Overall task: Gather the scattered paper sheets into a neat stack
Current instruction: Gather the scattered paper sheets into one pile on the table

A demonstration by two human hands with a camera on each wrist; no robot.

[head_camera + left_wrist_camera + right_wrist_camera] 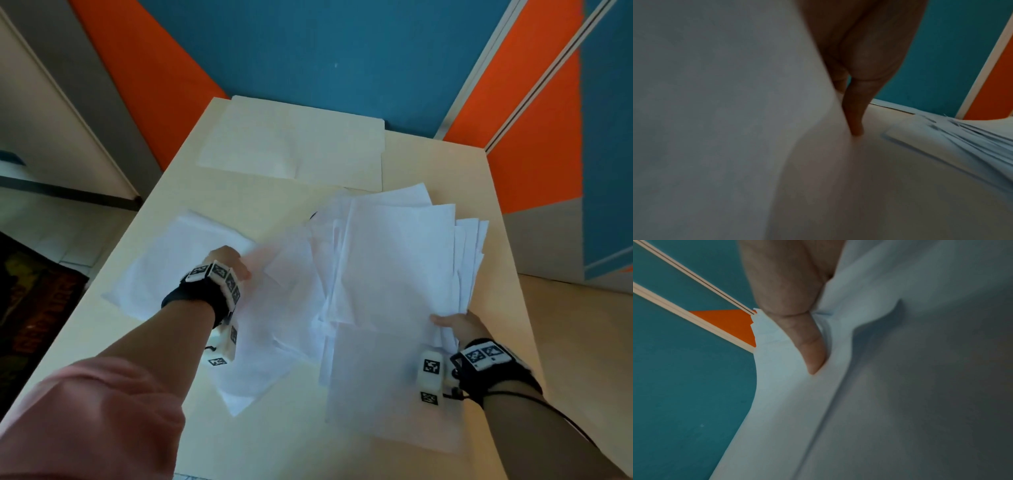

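Observation:
Several white sheets lie scattered on the pale table (260,202). My right hand (452,323) grips the near edge of a fanned bundle of sheets (397,253), raised at the table's right. In the right wrist view the thumb (809,345) presses into the bundle (900,386). My left hand (236,265), left of the bundle, pinches a blurred loose sheet (277,308). Up close, that sheet (715,113) curves up against a fingertip (855,123), with the bundle (966,139) off to the right. One sheet (171,267) lies flat under the left hand, another (376,387) lies near the front.
More paper (291,140) lies flat at the table's far end against a blue and orange wall (325,51). The table's left edge drops to the floor, where a dark mat (34,315) lies. Bare tabletop (291,445) shows along the near edge.

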